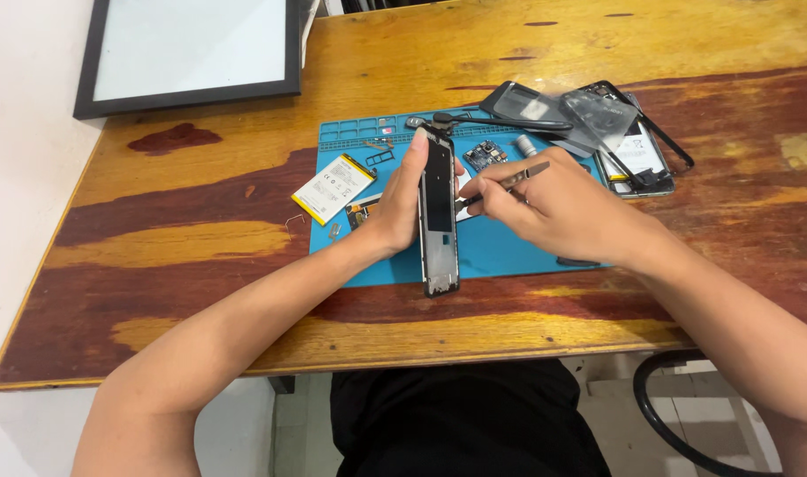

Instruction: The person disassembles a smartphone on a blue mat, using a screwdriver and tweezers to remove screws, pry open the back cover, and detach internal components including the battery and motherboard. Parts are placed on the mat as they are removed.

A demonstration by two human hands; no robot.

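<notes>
black phone frame [440, 212] held edge-on above blue mat, metal tweezers [507, 185] touching it

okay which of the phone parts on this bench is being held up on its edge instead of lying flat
The black phone frame, gripped by the left hand. The battery and circuit board lie flat on the blue mat.

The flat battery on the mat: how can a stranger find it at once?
Start at the blue work mat on the wooden table. At its left edge, beside the left hand, lies the battery: a white rectangle with a yellow border, the only pale flat pack there.
</notes>
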